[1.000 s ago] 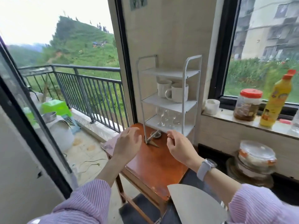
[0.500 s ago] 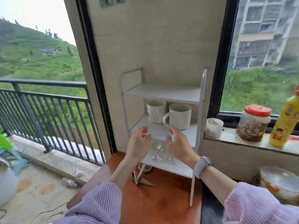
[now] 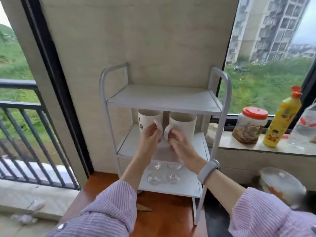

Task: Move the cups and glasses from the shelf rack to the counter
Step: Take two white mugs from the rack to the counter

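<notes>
White metal tubing frames the shelf rack [image 3: 220, 117], three tiers standing on the reddish wooden desk [image 3: 164, 218], and everything the task wants sits inside it, directly ahead of both hands. On the middle tier stand two white mugs, upright, their long axes vertical and their handles turned out toward the person. The left mug [image 3: 147, 120] carries dark printed marks on its side, too blurred to read; its handle lies right at the fingertips of the left hand [image 3: 149, 138], whose grip is narrow and pinched on that handle. The right mug [image 3: 183, 124] is plain, and the right hand [image 3: 178, 142] has its fingers hooked at the handle loop, grip narrow as well, though blur keeps me from saying how firmly either is closed. Each hand is nearest its own mug, so a straight pull back toward the body, clearing the shelf above, looks like the coming move. Below the grips, on the bottom tier, clear stemmed glasses [image 3: 154, 178] wait in two rows. Off to the right of the hands, on the window ledge, a yellow bottle [image 3: 282, 120] shows a cartoon label with no legible writing.
</notes>
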A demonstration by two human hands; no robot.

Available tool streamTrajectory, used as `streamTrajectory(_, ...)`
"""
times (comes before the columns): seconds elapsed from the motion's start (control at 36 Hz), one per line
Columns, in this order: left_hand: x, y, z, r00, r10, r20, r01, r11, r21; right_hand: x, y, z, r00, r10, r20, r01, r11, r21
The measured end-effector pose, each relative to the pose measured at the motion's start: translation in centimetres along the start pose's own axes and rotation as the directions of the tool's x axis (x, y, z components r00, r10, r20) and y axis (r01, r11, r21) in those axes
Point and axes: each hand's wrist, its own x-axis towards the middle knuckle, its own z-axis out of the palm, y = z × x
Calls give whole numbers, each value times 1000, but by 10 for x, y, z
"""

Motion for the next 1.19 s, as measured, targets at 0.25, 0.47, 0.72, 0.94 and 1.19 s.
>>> streamTrajectory(0.25,3,-7,-10,997,-40,-72,38,999,-34,-12,2,-9,991,118,-60,-107,981,160)
streamTrajectory(0.47,-10,-9,-35,999,4,-40,2,989,148,-25,6,-19,970,155,-185,-111,967,228)
streamTrajectory(0.72,-24,-4,-31,996,57,-70,-39,970,238,-40,5,-25,936,196,-293,-139,969,203)
streamTrajectory(0.94,-49,-15,-32,976,157,-149,-119,964,237,-70,11,-25,936,117,-331,-69,986,154)
streamTrajectory(1.19,-126,-24,-34,952,250,-178,-199,945,261,-149,27,-26,923,-52,-381,82,995,64)
